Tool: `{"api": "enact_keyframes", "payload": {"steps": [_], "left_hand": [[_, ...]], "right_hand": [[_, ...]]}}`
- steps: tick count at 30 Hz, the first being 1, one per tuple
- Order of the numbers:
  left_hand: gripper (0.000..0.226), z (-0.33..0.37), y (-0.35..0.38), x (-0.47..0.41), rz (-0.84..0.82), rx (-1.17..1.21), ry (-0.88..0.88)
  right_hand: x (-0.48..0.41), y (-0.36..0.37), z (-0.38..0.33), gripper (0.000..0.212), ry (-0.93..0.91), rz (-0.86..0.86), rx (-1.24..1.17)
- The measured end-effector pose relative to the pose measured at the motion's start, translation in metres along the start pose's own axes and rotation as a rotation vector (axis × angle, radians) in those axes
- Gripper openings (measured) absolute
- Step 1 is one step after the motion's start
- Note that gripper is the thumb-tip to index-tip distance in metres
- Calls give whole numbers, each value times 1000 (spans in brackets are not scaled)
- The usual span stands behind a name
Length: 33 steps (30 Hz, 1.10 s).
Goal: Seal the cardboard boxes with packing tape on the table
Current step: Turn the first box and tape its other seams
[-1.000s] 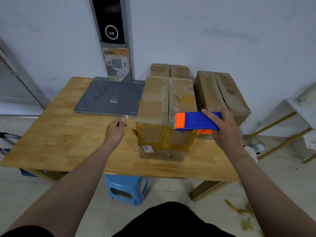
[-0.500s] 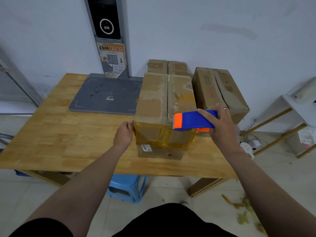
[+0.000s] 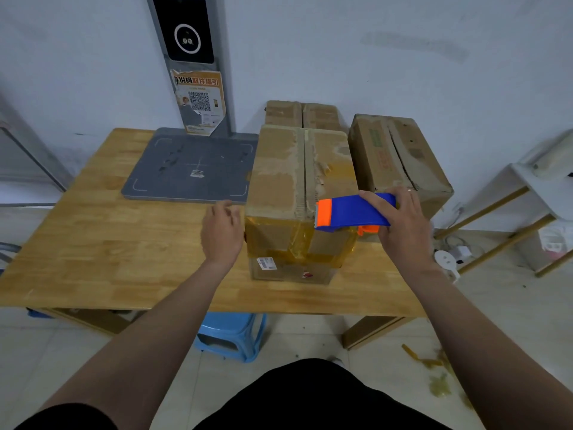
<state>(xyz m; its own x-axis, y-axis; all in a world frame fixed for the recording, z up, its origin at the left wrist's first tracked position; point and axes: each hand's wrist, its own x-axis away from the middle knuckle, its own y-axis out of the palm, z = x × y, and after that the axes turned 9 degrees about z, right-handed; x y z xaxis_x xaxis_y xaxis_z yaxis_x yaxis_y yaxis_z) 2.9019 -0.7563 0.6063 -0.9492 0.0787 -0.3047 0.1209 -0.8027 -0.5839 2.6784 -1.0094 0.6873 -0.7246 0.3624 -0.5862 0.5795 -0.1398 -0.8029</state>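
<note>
The front cardboard box [image 3: 279,181] stands on the desk [image 3: 108,243], with amber tape over its near face. The right grip [image 3: 403,225] is curled round a blue-and-orange tape dispenser [image 3: 353,212], whose orange end sits at the box's top front edge beside the centre seam. The left grip [image 3: 221,232] is loosely spread just beside the box's left face; contact cannot be told.

A rear box [image 3: 302,114] and a right-hand box [image 3: 400,156] crowd behind. A grey platform [image 3: 192,169] lies to the left. Its post carries a QR notice [image 3: 200,102] with unreadable print. The box label [image 3: 266,263] is illegible. A blue stool [image 3: 231,336] is partly hidden under the desk.

Tape dispenser [image 3: 347,210] touches near top edge of taped box [image 3: 279,169].
</note>
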Motion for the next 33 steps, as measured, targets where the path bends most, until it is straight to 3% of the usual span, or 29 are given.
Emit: {"api": "enact_keyframes", "payload": {"steps": [2,4,8,10,20,27,33], "left_hand": [[50,25,-1,-3,-76,212,-11],[75,46,2,-6,-230,230,17],[101,70,14,-15,-384,-207,358],[104,73,18,-18,-432,-305,421],[106,57,-1,-39,-535,56,310],[76,29,-30,-75,-787,72,312],[76,27,-33,-92,-900,79,327]], "right_hand": [[-1,1,0,66,3,11,-12],[-1,1,-1,65,3,22,-18],[3,3,2,62,-18,46,-17],[4,4,2,60,-11,49,-25],[8,8,5,64,-3,82,-58],[8,7,1,59,-4,89,-74],[8,10,3,61,-4,90,-85]]}}
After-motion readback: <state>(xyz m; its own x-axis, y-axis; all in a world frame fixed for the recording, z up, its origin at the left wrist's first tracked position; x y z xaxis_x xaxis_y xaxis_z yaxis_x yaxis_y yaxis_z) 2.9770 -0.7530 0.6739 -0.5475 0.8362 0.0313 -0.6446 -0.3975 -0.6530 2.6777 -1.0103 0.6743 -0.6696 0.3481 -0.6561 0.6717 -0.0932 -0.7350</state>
